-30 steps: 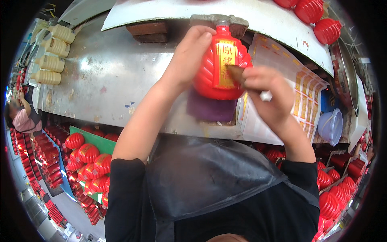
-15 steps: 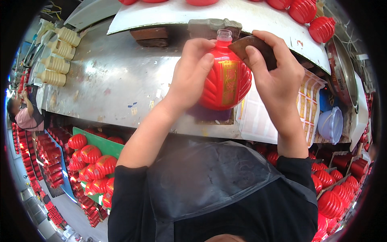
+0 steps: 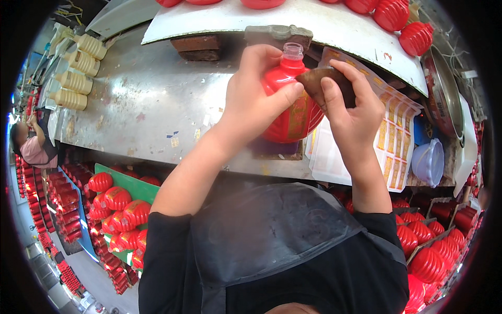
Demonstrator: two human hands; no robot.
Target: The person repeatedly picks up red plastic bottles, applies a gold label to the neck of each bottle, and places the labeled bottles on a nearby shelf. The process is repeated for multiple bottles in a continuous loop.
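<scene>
A round red bottle (image 3: 285, 130) with ribbed sides and a clear neck stands upright on a dark pad on the metal table. Wrapped around its left side is my left hand (image 3: 256, 94), the thumb lying across the upper front. The thumb partly covers a gold label (image 3: 298, 121) on the bottle's front. In my right hand (image 3: 355, 112), pinched between thumb and fingers, is a thin, dark brown scraper-like piece (image 3: 334, 86). Its pointed end reaches the bottle's right shoulder, near my left thumb. Whether it touches the glass I cannot tell.
Sheets of gold labels (image 3: 395, 131) lie right of the bottle, near a pale blue bucket (image 3: 429, 162). Cream bottles (image 3: 73, 81) line the table's left. Red bottles stand on a white board (image 3: 225, 20) at the back. Another person (image 3: 34, 146) is at far left.
My left thumb has moved right and down across the bottle's front, over the label. My right hand and the brown piece have dropped slightly, uncovering more of the label sheets behind.
</scene>
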